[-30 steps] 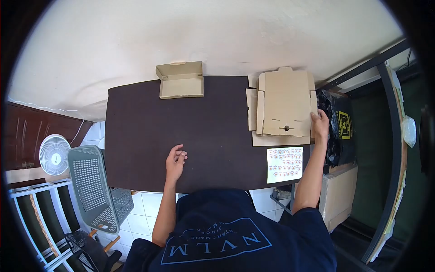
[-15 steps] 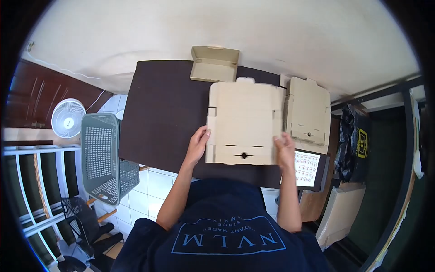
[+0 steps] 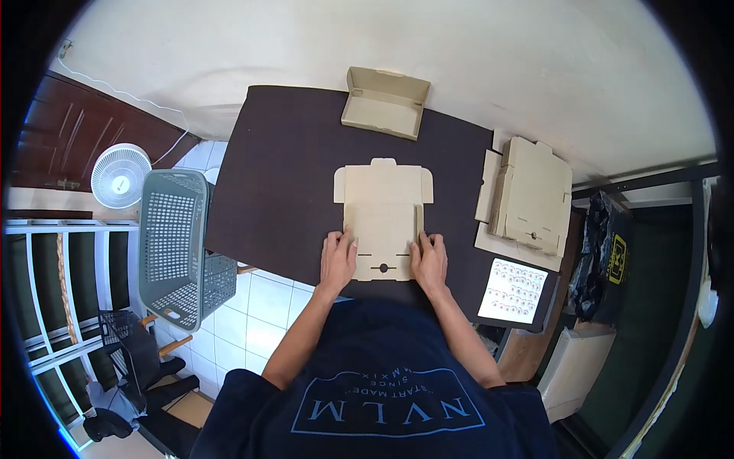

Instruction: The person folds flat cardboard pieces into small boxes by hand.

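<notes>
A partly folded cardboard box [image 3: 382,222] lies on the dark table in front of me. Its long side walls are raised, and the wide lid end with its flaps spreads flat at the far side. My left hand [image 3: 338,258] is closed on the left side wall, fingers outside and thumb near the inner edge. At the opposite wall, my right hand [image 3: 429,258] holds the cardboard in the same way. A slotted front panel with a dark round hole shows between the two hands.
Toward the wall stands a folded open box [image 3: 386,107]. A stack of flat cardboard boxes [image 3: 531,195] lies at the right, beside a sheet of round stickers [image 3: 514,291]. Left of the table [image 3: 283,168] are a grey basket [image 3: 172,252] and a white fan [image 3: 121,176].
The flat cardboard came down from in front of me onto the table, and its side walls were folded up. Both hands moved closer together along its sides.
</notes>
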`<state>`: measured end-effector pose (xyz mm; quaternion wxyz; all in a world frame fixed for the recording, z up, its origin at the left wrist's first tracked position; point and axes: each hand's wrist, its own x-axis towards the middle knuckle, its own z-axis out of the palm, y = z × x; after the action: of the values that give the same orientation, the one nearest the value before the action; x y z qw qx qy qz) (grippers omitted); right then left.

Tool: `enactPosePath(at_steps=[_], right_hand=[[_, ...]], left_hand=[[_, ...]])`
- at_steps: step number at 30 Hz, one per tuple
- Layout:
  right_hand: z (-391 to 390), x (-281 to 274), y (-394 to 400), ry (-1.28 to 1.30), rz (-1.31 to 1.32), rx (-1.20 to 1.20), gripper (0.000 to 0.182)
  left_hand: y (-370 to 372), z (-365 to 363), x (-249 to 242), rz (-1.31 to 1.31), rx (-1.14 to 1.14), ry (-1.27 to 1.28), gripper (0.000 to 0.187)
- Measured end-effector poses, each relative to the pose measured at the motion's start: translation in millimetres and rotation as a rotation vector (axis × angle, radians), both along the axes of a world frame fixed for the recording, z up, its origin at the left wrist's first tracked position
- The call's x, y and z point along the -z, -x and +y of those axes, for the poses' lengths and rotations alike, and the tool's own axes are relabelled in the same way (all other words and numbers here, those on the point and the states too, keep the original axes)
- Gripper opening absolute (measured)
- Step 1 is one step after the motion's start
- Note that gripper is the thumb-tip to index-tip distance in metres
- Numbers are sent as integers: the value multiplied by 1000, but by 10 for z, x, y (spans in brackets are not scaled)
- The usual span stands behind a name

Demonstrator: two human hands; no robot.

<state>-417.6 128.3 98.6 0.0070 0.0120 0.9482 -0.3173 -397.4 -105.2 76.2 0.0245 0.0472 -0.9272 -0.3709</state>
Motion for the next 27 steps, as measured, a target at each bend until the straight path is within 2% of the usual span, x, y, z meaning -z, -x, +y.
enactPosePath(at_steps=[1, 4, 6, 8, 9, 10, 11, 16, 19, 22, 27], right_hand=[[8, 36, 3, -1, -4, -1, 33], [36, 111, 95, -55, -14, -66, 32], [86, 100, 212, -109, -118, -147, 30], [62, 63, 303, -67, -123, -129, 31], [59, 39, 321, -35, -131, -98, 33], [75, 1, 347, -26, -146, -111, 42], [82, -14, 355, -27, -149, -114, 42], [218, -45, 402, -185, -325, -191, 65], [379, -79, 462, -301, -345, -310, 70], [426, -98, 554, -319, -387, -353, 79], [451, -218, 596, -371, -441, -424, 87]], left_hand=[[-8, 17, -9, -31, 44, 125, 38], [68, -59, -13, -42, 80, 185, 41], [116, -106, -36, -46, 105, 247, 43], [170, -212, -30, 104, 185, 274, 47], [177, -266, -8, 97, 176, 281, 47], [206, -294, 20, 76, 231, 292, 48], [209, -300, 48, 55, 290, 300, 50], [184, -380, 85, 6, 342, 426, 55], [175, -462, 41, -20, 414, 508, 61], [252, -567, 1, -57, 531, 544, 77], [316, -634, -100, -102, 619, 572, 91]])
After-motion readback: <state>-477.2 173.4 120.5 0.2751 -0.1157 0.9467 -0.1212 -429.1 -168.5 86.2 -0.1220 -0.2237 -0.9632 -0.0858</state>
